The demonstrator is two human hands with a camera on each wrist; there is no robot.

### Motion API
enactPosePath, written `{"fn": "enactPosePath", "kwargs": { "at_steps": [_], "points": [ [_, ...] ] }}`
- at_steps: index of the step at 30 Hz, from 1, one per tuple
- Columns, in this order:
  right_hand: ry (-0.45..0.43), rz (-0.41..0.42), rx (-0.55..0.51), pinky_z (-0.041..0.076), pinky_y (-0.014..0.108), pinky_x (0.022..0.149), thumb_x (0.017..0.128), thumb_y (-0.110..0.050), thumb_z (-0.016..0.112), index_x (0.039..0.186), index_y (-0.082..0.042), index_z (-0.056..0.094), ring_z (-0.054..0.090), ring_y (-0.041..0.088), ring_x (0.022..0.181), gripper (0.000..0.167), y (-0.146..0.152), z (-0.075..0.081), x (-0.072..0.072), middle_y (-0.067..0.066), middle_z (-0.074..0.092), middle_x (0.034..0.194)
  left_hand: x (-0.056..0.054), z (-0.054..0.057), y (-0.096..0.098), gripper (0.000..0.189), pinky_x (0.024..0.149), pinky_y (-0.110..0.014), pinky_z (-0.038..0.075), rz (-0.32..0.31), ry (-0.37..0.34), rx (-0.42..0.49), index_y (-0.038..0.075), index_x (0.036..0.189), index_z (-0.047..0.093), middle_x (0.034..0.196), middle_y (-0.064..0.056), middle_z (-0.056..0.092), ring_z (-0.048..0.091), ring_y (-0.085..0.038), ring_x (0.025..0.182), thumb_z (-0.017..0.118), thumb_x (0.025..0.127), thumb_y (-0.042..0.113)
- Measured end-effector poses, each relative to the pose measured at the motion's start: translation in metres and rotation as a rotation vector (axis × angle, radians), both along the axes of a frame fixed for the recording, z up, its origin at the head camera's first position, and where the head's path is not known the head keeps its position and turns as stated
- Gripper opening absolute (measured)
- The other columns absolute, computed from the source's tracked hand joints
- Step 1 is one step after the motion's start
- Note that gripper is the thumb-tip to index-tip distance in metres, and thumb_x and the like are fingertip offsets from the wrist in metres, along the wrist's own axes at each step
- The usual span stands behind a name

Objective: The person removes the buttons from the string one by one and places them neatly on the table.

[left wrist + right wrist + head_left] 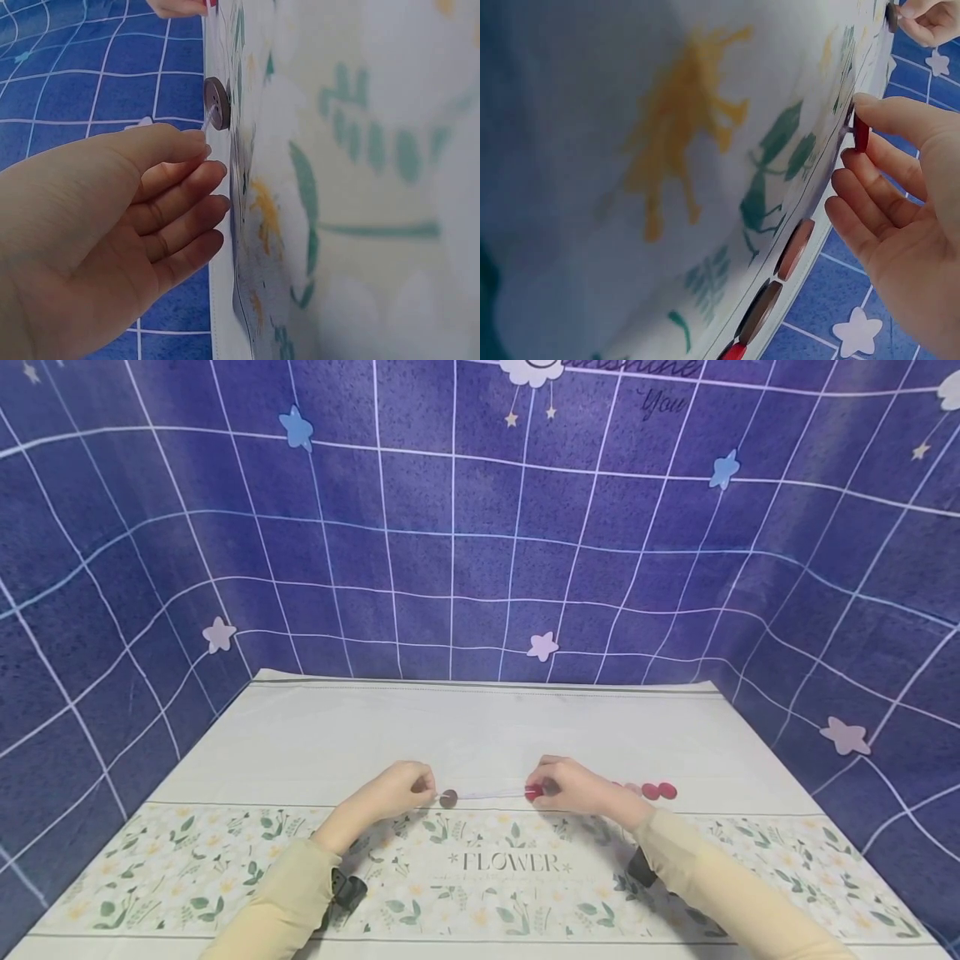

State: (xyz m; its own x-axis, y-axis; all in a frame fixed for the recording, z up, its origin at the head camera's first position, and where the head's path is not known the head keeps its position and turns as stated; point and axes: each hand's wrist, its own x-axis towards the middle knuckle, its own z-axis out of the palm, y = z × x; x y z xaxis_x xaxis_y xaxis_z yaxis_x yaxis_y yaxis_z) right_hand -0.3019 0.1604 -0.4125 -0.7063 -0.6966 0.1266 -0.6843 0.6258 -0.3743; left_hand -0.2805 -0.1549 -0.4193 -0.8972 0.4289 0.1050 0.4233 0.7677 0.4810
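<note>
My left hand (405,787) pinches the end of a thin pale string between thumb and forefinger. Right beside its fingertips is a dark brown button (217,103), standing on edge in the left wrist view, with the string (210,118) passing through its holes. From there the string (491,795) stretches across to my right hand (570,785). That hand pinches a red button (862,133) between thumb and forefinger, and its other fingers are loosely bent. Both hands are low over the white cloth.
Several more buttons lie in a row right of my right hand, among them a pinkish one (795,250), a dark one (759,311) and a red one (667,791). The tablecloth (480,718) has a floral band in front. A blue gridded curtain (480,568) surrounds the table.
</note>
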Motion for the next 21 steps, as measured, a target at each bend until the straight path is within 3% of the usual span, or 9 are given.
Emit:
{"fn": "enactPosePath", "kwargs": {
  "at_steps": [21],
  "points": [
    [0.027, 0.012, -0.014, 0.051, 0.031, 0.082, 0.079, -0.017, 0.071, 0.105, -0.006, 0.068, 0.058, 0.013, 0.084, 0.028, 0.0096, 0.0016, -0.0001, -0.001, 0.06, 0.09, 0.0011, 0.0013, 0.0005, 0.008, 0.082, -0.035, 0.051, 0.013, -0.01, 0.005, 0.016, 0.079, 0.06, 0.078, 0.007, 0.06, 0.056, -0.008, 0.078, 0.063, 0.086, 0.016]
  ]
}}
